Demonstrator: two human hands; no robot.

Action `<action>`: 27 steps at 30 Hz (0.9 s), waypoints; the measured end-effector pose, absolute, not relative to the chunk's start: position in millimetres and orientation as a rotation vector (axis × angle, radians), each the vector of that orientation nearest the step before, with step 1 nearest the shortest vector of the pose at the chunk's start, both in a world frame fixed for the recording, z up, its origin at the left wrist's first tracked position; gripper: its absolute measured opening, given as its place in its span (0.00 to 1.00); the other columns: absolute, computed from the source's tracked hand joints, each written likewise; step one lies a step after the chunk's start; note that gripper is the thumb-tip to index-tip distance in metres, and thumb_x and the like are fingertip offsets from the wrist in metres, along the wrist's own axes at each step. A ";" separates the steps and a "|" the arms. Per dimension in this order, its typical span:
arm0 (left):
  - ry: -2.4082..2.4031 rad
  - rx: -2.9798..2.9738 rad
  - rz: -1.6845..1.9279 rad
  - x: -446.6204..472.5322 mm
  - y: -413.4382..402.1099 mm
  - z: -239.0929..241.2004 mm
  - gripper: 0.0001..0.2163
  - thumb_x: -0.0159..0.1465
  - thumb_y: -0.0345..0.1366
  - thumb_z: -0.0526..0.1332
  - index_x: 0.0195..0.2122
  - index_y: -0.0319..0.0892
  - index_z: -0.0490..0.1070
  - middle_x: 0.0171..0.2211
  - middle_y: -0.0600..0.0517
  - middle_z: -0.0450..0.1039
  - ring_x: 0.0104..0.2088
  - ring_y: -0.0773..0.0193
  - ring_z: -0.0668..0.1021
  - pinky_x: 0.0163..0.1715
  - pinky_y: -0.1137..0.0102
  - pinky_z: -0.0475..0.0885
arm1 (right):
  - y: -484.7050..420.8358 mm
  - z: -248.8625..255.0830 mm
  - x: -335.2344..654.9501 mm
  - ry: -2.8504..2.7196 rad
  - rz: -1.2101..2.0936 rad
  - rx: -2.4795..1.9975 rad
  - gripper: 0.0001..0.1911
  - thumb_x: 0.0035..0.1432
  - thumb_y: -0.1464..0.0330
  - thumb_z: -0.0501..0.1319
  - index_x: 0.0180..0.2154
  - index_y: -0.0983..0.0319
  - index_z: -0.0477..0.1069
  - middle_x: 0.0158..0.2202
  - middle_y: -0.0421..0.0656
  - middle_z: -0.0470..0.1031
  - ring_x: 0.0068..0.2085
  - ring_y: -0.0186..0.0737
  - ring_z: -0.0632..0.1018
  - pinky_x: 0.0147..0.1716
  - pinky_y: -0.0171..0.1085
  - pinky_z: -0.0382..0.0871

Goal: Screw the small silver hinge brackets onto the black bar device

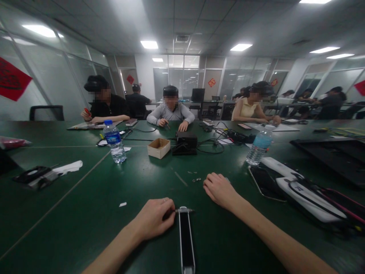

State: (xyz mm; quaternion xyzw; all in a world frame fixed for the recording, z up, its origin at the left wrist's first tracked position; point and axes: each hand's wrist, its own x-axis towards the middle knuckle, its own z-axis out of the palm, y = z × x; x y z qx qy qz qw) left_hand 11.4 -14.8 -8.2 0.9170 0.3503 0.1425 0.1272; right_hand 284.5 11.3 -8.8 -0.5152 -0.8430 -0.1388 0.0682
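At six o'clock on the dark green desk, a long black strip with pale edges is laid lengthwise. Its far metal tip is pinched by the clenched left hand. The right hand, loosely curled and holding nothing, is rested near small metal rings at one o'clock.

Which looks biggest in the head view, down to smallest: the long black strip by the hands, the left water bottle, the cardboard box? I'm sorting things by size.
1. Long black strip, though it lies nearest the camera, which inflates it.
2. Left water bottle.
3. Cardboard box, close to the bottle; unsure.
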 end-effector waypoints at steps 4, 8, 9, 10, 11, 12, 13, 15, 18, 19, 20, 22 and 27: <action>1.023 2.663 0.403 11.6 -14.8 -7.4 0.05 0.64 0.33 0.53 0.35 0.42 0.67 0.29 0.54 0.71 0.28 0.65 0.73 0.28 0.73 0.63 | 9.9 -7.2 283.1 -2.526 -0.396 -1.597 0.07 0.62 0.71 0.59 0.37 0.65 0.75 0.38 0.48 0.74 0.40 0.44 0.73 0.38 0.40 0.65; 1.014 2.663 0.421 10.3 -14.1 -9.8 0.04 0.64 0.33 0.54 0.35 0.42 0.67 0.30 0.54 0.71 0.29 0.66 0.74 0.28 0.73 0.64 | 10.2 -8.8 280.7 -2.508 -0.450 -1.602 0.07 0.61 0.72 0.59 0.36 0.66 0.75 0.37 0.48 0.74 0.39 0.44 0.74 0.38 0.40 0.65; 1.010 2.664 0.426 9.9 -13.9 -10.7 0.04 0.64 0.33 0.54 0.35 0.42 0.67 0.29 0.54 0.71 0.28 0.66 0.73 0.28 0.73 0.63 | 10.3 -9.2 280.3 -2.508 -0.455 -1.596 0.07 0.61 0.72 0.58 0.36 0.66 0.75 0.37 0.48 0.74 0.39 0.44 0.74 0.38 0.40 0.65; 1.006 2.665 0.430 9.6 -13.6 -11.5 0.04 0.64 0.33 0.54 0.35 0.42 0.67 0.29 0.54 0.71 0.28 0.66 0.73 0.28 0.73 0.63 | 10.4 -9.4 280.0 -2.510 -0.460 -1.591 0.07 0.61 0.72 0.58 0.36 0.66 0.75 0.36 0.49 0.74 0.38 0.44 0.73 0.38 0.40 0.65; 1.005 2.665 0.433 9.4 -13.4 -12.1 0.04 0.64 0.33 0.54 0.35 0.42 0.67 0.29 0.54 0.70 0.28 0.66 0.73 0.28 0.73 0.63 | 10.4 -9.5 279.8 -2.510 -0.464 -1.590 0.08 0.61 0.72 0.58 0.36 0.66 0.75 0.36 0.49 0.74 0.38 0.44 0.73 0.38 0.40 0.64; 1.004 2.665 0.434 9.3 -13.2 -12.4 0.04 0.64 0.33 0.54 0.35 0.42 0.67 0.29 0.54 0.70 0.28 0.66 0.73 0.28 0.73 0.63 | 10.4 -9.3 279.7 -2.510 -0.467 -1.593 0.08 0.62 0.73 0.57 0.36 0.67 0.75 0.36 0.49 0.74 0.38 0.44 0.73 0.38 0.40 0.64; 1.004 2.665 0.435 9.3 -13.1 -12.3 0.04 0.64 0.33 0.54 0.35 0.42 0.67 0.29 0.54 0.70 0.28 0.66 0.73 0.28 0.73 0.64 | 10.3 -8.8 279.7 -2.510 -0.465 -1.597 0.08 0.62 0.73 0.57 0.36 0.67 0.75 0.36 0.49 0.74 0.38 0.44 0.73 0.38 0.40 0.64; 1.005 2.664 0.432 9.8 -12.9 -11.3 0.04 0.64 0.33 0.54 0.35 0.42 0.67 0.29 0.54 0.71 0.28 0.66 0.73 0.28 0.73 0.64 | 9.9 -7.3 279.6 -2.514 -0.432 -1.607 0.09 0.62 0.72 0.56 0.36 0.66 0.75 0.36 0.49 0.74 0.39 0.44 0.73 0.38 0.39 0.64; 1.016 2.659 0.421 11.0 -12.9 -8.9 0.05 0.64 0.34 0.53 0.35 0.42 0.68 0.30 0.54 0.71 0.29 0.66 0.74 0.28 0.73 0.64 | 9.6 -4.6 280.0 -2.503 -0.306 -1.642 0.09 0.63 0.71 0.56 0.36 0.65 0.75 0.38 0.48 0.74 0.40 0.44 0.73 0.39 0.39 0.64; 1.020 2.658 0.416 11.4 -13.0 -8.3 0.05 0.64 0.34 0.53 0.35 0.42 0.68 0.30 0.54 0.71 0.29 0.66 0.74 0.28 0.73 0.64 | 9.8 -4.0 280.4 -2.483 -0.252 -1.666 0.09 0.62 0.71 0.56 0.36 0.65 0.75 0.38 0.48 0.74 0.41 0.44 0.73 0.39 0.39 0.64; 1.022 2.658 0.410 11.6 -13.2 -7.9 0.05 0.64 0.34 0.53 0.35 0.42 0.68 0.30 0.54 0.71 0.29 0.66 0.74 0.29 0.73 0.64 | 10.3 -3.8 281.0 -2.455 -0.191 -1.694 0.08 0.62 0.71 0.57 0.36 0.65 0.75 0.38 0.48 0.74 0.41 0.44 0.73 0.40 0.39 0.64; 1.024 2.662 0.400 11.6 -13.7 -8.0 0.05 0.64 0.34 0.53 0.35 0.42 0.68 0.30 0.54 0.71 0.29 0.66 0.74 0.29 0.73 0.65 | 11.8 -4.5 283.2 -2.388 -0.046 -1.742 0.07 0.60 0.71 0.58 0.35 0.64 0.74 0.38 0.47 0.74 0.40 0.44 0.73 0.39 0.39 0.65; 1.020 2.674 0.408 9.9 -14.2 -10.1 0.05 0.64 0.34 0.53 0.36 0.42 0.68 0.30 0.54 0.71 0.29 0.66 0.74 0.29 0.73 0.65 | 11.8 -8.4 289.4 -2.309 0.225 -1.673 0.03 0.56 0.70 0.59 0.32 0.63 0.71 0.34 0.44 0.72 0.37 0.41 0.72 0.36 0.37 0.66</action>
